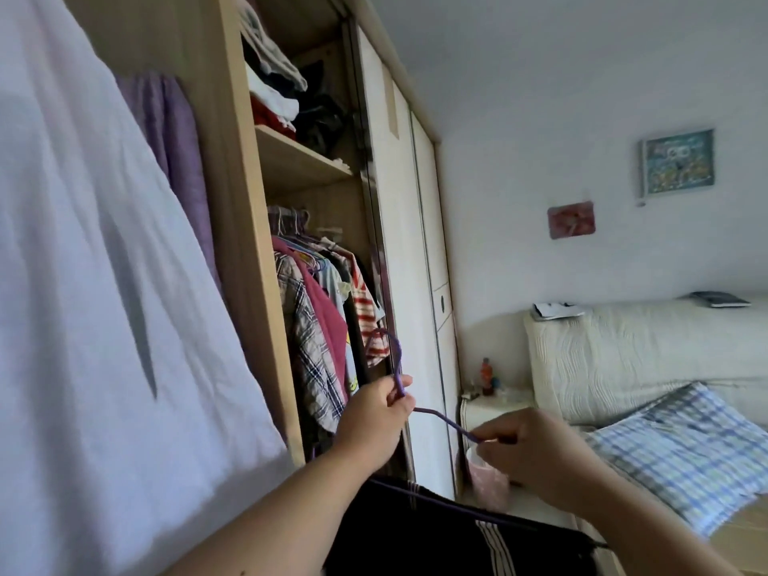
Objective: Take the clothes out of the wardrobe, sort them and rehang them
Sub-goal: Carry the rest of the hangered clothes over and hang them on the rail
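From the head camera, both hands are closed on one purple hanger [440, 419], held up in front of the open wardrobe [245, 243]. The left hand [374, 426] grips the neck just under the hook, fingers curled round the wire. That keeps the hook upright and pointing toward the rail. The right hand [536, 451] pinches the sloping shoulder of the hanger further out, most likely to steady it and keep it level.

Below the hands hangs a dark garment with pale stripes [457, 534]. It appears to lie over a purple bar, but I cannot tell whether that bar belongs to the hanger being held. If it does, the two-handed hold makes sense, since the weight pulls down on one side.

Inside the wardrobe, the hung clothes [316, 326] — a plaid shirt, a maroon piece and a red-striped top — crowd the rail. Folded things [274, 93] are stacked on the shelf [299, 155] above. A large white cloth [104, 284] fills the left foreground close to the camera, with a lilac cloth [178, 139] behind it.

To the right is a bed [623, 367] with a blue checked pillow [685, 446], a handy place for sorting. I judge this to be the rehanging step, with the hook not yet on the rail.
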Demonstrator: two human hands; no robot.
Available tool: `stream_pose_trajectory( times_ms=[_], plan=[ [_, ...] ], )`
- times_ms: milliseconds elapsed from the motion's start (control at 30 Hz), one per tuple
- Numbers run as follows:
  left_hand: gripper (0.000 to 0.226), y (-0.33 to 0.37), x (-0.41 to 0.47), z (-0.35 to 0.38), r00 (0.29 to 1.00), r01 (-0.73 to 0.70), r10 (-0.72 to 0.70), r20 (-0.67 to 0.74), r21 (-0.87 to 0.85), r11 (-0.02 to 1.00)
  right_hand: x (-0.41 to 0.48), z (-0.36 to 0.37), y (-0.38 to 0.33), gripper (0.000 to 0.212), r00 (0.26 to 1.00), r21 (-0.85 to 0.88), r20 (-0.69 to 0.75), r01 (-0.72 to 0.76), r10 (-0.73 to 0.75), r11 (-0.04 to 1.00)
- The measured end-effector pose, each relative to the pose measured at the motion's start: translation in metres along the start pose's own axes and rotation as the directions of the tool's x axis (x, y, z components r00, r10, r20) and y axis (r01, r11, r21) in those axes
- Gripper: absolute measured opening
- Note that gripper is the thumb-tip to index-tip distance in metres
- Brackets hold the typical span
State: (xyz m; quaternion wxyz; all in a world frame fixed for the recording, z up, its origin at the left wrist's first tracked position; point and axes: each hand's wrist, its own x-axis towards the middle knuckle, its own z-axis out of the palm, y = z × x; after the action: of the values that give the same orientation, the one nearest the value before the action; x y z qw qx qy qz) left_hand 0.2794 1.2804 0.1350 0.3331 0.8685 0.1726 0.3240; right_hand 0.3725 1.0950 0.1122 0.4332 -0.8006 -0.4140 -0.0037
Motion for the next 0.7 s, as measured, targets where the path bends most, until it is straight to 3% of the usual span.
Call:
stream_pose_trajectory(
  times_ms=[167,267,400,600,700],
  plan=[
    [0.014,-0.018,0.066,-0.012,0.996,-0.070,0.079,-0.048,0.163,0.984,0.072,0.022,0.015,0.021,1.000,-0.043,0.017,0.019,-0.018,0.999],
    [0.029,-0.026,0.101,-0.022,0.995,-0.090,0.100,-0.029,0.248,0.964,0.119,0.025,0.015,0.025,0.998,0.030,0.036,0.055,-0.056,0.998],
    [0.030,-0.033,0.129,-0.037,0.987,-0.106,0.150,-0.063,0.447,0.888,0.166,0.022,0.008,0.024,0.992,0.127,0.091,0.073,-0.085,0.989],
    [0.063,-0.018,0.166,-0.075,0.947,-0.100,0.283,-0.150,0.701,0.706,0.246,0.000,-0.007,0.020,0.929,0.262,0.272,0.181,-0.252,0.948],
    [0.072,-0.013,0.174,-0.096,0.933,-0.006,0.308,-0.187,0.847,0.532,0.292,-0.001,-0.012,0.016,0.871,0.380,0.335,0.224,-0.359,0.898]
  ],
)
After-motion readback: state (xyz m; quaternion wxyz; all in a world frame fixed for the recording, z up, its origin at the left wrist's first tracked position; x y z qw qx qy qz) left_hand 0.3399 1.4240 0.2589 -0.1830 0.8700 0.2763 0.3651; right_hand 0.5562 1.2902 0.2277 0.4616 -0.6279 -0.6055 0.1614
